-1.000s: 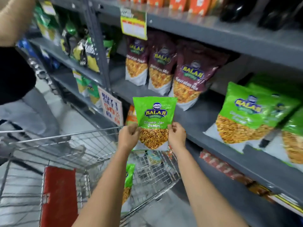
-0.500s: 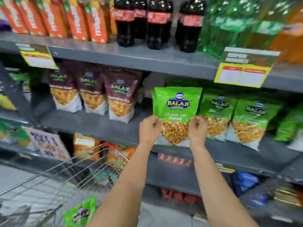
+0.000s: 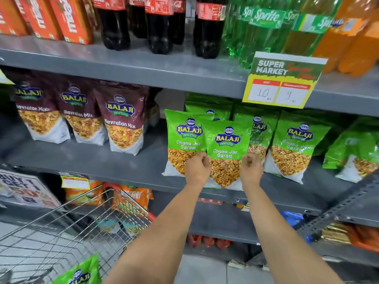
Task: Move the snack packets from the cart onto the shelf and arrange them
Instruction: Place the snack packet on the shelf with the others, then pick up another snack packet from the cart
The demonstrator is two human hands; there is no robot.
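Item: green Chana Jor Garam packet point(image 3: 226, 148), upright at the shelf point(image 3: 123, 162) front edge; we grip its lower sides with left hand point(image 3: 196, 169) and right hand point(image 3: 251, 170). Another green packet point(image 3: 82, 273) lies in the cart point(image 3: 61, 232).

The Chana Jor Garam packet point(image 3: 225, 144) is bright green above, with a blue-and-yellow logo, white lettering, golden-brown snack print and a white base. The Navratan Mix packets point(image 3: 82, 111) are deep maroon over the same golden print and white bottom. The shelf point(image 3: 127, 66) is plain grey. Cola bottles point(image 3: 158, 27) are near black with red labels, the Sprite bottles point(image 3: 264, 21) green, the juice cartons point(image 3: 67, 19) orange. The price sign point(image 3: 284, 79) is dark green and yellow with red-topped white boxes. The cart point(image 3: 67, 232) is silvery wire mesh
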